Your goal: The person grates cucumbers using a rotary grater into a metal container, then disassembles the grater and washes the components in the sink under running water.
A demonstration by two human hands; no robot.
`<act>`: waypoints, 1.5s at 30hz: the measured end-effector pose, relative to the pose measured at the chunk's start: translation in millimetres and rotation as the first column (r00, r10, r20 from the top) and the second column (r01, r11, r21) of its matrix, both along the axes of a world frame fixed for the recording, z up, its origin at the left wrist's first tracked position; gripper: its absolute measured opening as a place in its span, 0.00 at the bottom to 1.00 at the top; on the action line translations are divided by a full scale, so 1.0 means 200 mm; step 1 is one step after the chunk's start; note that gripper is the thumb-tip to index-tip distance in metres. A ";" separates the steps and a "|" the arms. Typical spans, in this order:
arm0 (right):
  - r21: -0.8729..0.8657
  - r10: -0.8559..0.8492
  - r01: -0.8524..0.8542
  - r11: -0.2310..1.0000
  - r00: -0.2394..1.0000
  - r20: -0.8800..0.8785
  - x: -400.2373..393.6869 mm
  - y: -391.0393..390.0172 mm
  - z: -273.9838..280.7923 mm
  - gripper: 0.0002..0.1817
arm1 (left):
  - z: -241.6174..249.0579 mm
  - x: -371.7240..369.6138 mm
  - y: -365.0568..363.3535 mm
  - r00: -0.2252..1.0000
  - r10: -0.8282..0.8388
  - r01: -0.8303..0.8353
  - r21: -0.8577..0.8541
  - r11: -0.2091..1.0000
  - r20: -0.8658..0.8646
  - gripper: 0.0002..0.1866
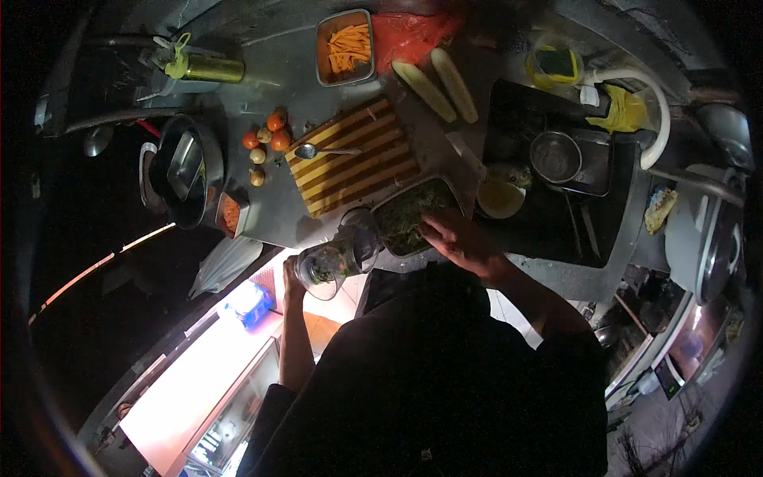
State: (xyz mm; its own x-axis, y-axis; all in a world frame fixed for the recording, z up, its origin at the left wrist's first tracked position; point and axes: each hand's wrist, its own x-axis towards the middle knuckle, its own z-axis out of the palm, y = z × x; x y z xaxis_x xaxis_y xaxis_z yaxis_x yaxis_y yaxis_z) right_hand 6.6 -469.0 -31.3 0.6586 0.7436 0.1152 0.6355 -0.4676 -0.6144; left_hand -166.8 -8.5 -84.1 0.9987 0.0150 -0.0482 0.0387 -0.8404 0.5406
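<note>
A clear blender jar (326, 266), tilted on its side with bits of green inside, is held by my left hand (292, 278) at its lower left end. Its other end reaches the edge of a rectangular metal tray (457, 195) full of chopped greens (413, 211). My right hand (455, 242) lies over the tray's right part, fingers spread towards the greens; whether they touch them is unclear. Just above the tray is a striped wooden cutting board (358, 171) with a metal spoon (318, 150) on it. A knife (466, 155) rests right of the board.
Carrot sticks fill a container (321, 60) beside a red bag (405, 36) and two pale long vegetables (455, 86). Tomatoes (276, 121) and onions (257, 176) sit left of the board. A sink (548, 219) with a strainer (555, 157) is at right, a large pan (214, 171) at left.
</note>
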 end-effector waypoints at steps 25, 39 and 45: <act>0.283 -0.117 0.164 0.945 0.977 -0.176 -0.01 0.16 0.16 0.11 | -0.27 -0.11 0.10 0.889 0.453 -0.447 -0.348 0.824 -0.070 0.17; 0.315 -0.335 0.264 0.911 0.922 0.195 1.14 0.47 -0.33 0.30 | 0.25 0.08 -0.28 0.669 0.662 -0.723 -0.088 0.686 -0.336 0.16; 0.113 -0.258 0.234 0.966 0.812 0.523 1.33 0.33 -0.70 0.38 | 0.38 -0.05 -0.27 0.758 0.619 -0.645 -0.092 0.759 -0.207 0.16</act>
State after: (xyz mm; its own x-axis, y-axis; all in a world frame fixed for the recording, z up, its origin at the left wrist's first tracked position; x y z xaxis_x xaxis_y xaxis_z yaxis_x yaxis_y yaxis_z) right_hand 273.5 -402.4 -170.6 0.6476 0.5515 0.5258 0.7348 -0.6347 -0.2393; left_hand -177.0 -62.2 -8.2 0.7421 0.6198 -0.2551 0.6254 -0.5035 0.5961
